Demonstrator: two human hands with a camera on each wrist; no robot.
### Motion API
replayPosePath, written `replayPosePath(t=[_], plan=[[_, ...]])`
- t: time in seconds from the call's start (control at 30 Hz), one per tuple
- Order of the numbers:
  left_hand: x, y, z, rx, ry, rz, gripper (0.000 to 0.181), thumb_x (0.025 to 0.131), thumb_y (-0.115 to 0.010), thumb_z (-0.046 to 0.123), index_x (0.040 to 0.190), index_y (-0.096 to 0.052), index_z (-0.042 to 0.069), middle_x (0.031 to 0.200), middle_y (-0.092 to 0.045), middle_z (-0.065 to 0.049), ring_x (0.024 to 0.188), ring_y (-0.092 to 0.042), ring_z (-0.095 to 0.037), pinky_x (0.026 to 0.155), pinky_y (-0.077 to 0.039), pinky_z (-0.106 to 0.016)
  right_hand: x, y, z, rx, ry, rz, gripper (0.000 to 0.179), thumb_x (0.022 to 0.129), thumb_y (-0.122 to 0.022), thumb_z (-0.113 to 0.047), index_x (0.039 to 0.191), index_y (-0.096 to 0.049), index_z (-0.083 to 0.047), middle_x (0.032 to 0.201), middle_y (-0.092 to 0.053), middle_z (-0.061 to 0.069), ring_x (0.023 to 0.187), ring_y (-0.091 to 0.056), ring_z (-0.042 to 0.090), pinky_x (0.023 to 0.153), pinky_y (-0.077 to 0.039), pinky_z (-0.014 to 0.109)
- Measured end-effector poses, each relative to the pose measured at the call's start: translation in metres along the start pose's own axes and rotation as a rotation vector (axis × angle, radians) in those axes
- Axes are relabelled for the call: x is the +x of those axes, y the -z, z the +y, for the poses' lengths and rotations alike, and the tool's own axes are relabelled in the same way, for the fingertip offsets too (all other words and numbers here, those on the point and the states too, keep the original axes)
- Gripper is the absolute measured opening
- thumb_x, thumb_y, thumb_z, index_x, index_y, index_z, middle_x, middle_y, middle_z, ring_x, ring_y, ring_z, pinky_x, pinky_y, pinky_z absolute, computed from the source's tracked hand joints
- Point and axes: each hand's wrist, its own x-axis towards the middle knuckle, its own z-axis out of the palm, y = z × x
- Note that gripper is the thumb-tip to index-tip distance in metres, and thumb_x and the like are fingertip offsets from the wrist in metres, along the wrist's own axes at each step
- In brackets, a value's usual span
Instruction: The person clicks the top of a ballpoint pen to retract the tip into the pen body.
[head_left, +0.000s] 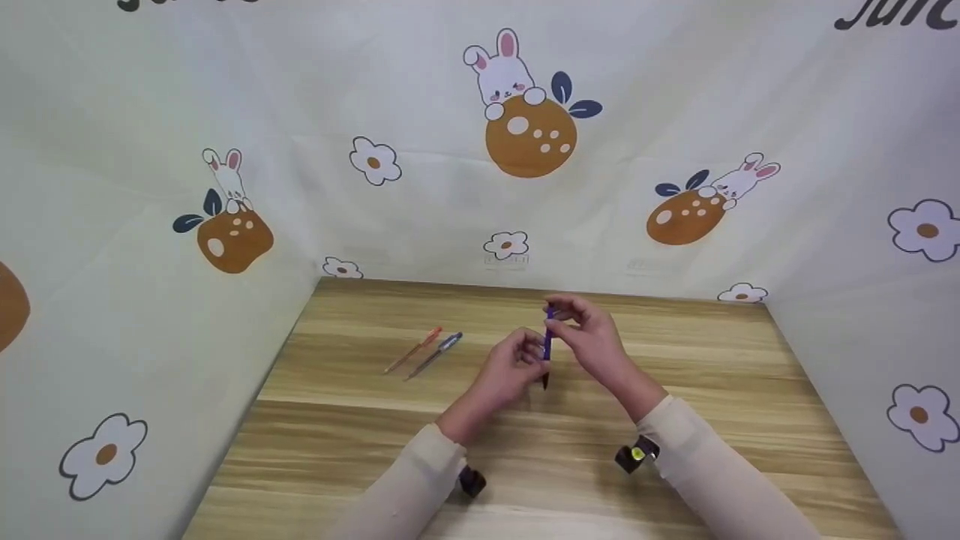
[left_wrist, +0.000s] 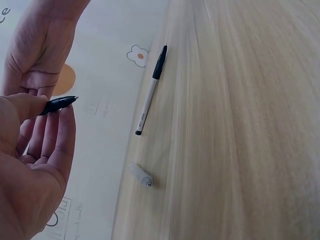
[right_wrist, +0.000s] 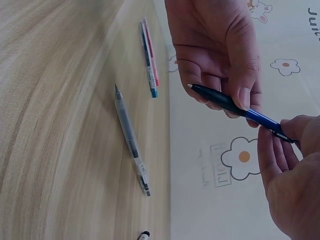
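A blue-purple ballpoint pen (head_left: pixel 548 343) with a black grip is held by both hands above the wooden table. My left hand (head_left: pixel 507 369) pinches it at the black grip, thumb against fingers, with the metal tip sticking out. At the other end, my right hand (head_left: pixel 596 341) pinches the barrel by its clip, between thumb and fingertips. In the right wrist view the pen (right_wrist: pixel 257 117) runs slanted from one hand to the other. Left of the hands, a red pen (head_left: pixel 413 350) and a blue pen (head_left: pixel 435 355) lie side by side.
A white pen with a black grip (left_wrist: pixel 150 97) and a short-looking grey pen end (left_wrist: pixel 141 176) lie on the table (left_wrist: pixel 240 150). The right wrist view shows a clear-barrelled pen (right_wrist: pixel 131 137). Printed curtains (head_left: pixel 427 217) stand behind and along both sides.
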Motion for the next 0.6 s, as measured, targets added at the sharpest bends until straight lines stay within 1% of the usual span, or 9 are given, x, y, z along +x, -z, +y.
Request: replayPosePath(t=[0.2,0.23,0.33,0.47,0.6], plan=[[0.0009,-0.0024,-0.0017,-0.033,-0.013,0.014,0.027,0.097,-0.079,-0.004,0.121,-0.068,0.001,0.106,-0.070,-0.008,0.094,-0.067,-0.015,0.081,-0.059,-0.025,0.0006,0.0001,0.0008,0.000,0.041,0.001,0.034,0.102,-0.074,0.006,0.135,-0.073,0.000,0.124,-0.072,0.019,0.110,-0.069,0.030,0.090,-0.065,0.036],[0.0012,-0.0025,-0.0013,-0.037,-0.010,0.017,0.027,0.096,-0.079,-0.004,0.120,-0.068,0.001,0.106,-0.070,-0.007,0.093,-0.067,-0.015,0.081,-0.059,-0.025,0.0009,0.0002,0.0007,-0.001,0.039,0.002,0.034,0.102,-0.074,0.006,0.135,-0.073,0.001,0.124,-0.073,0.016,0.110,-0.069,0.030,0.090,-0.065,0.037],[0.0015,-0.0031,-0.0001,-0.059,-0.003,0.025,0.027,0.095,-0.078,-0.005,0.119,-0.068,0.001,0.105,-0.070,-0.006,0.092,-0.066,-0.014,0.081,-0.058,-0.024,0.0016,0.0002,0.0006,0.003,0.030,0.003,0.034,0.102,-0.074,0.005,0.136,-0.073,0.002,0.124,-0.074,0.014,0.110,-0.069,0.028,0.091,-0.065,0.036],[0.0024,-0.0042,0.0009,-0.089,0.009,0.030,0.027,0.094,-0.077,-0.007,0.119,-0.067,0.000,0.104,-0.070,-0.005,0.093,-0.066,-0.014,0.081,-0.057,-0.024,0.0020,-0.0002,0.0010,0.008,0.020,0.006,0.033,0.103,-0.074,0.004,0.136,-0.073,0.001,0.124,-0.074,0.014,0.110,-0.069,0.026,0.091,-0.065,0.035],[0.0026,-0.0053,-0.0011,-0.107,0.014,0.033,0.027,0.094,-0.077,-0.008,0.118,-0.067,0.000,0.104,-0.070,-0.006,0.092,-0.066,-0.014,0.081,-0.057,-0.023,0.0016,-0.0012,0.0013,0.017,0.022,0.007,0.033,0.102,-0.074,0.005,0.135,-0.073,0.002,0.123,-0.074,0.014,0.109,-0.069,0.024,0.090,-0.065,0.033]])
